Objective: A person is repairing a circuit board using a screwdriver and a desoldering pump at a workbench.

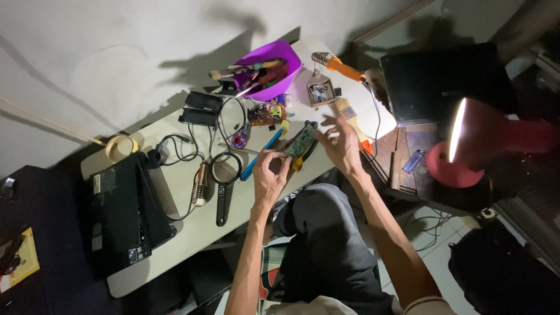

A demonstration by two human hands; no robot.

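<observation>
My left hand (269, 175) pinches the near end of the green circuit board (301, 142), fingers narrow and closed on its edge, holding it tilted just above the worktop (175, 192), near the front edge. My right hand (341, 143) sits at the board's far end, fingers spread loosely; I cannot tell whether they grip the board or only touch it.

Around the board: a blue pen-like tool (261, 154) just left of it, a magnifying glass (224, 175) with a black handle further left, a small populated board (265, 112) behind, and a purple bowl (274, 73) full of tools at the back. A paintbrush (352, 119) lies just beside my right hand, and a soldering iron with an orange handle (338, 66) sits beyond it. A black case (125, 213) is at the left end, and a red lamp (466, 146) shines on the right.

Risks as I judge them: the board is held by one end only, so a loose pinch could let it drop off the front edge. My right wrist is close to the paintbrush and the iron's cord, so a sweep there could drag them. Lamp glare may hide small parts.
</observation>
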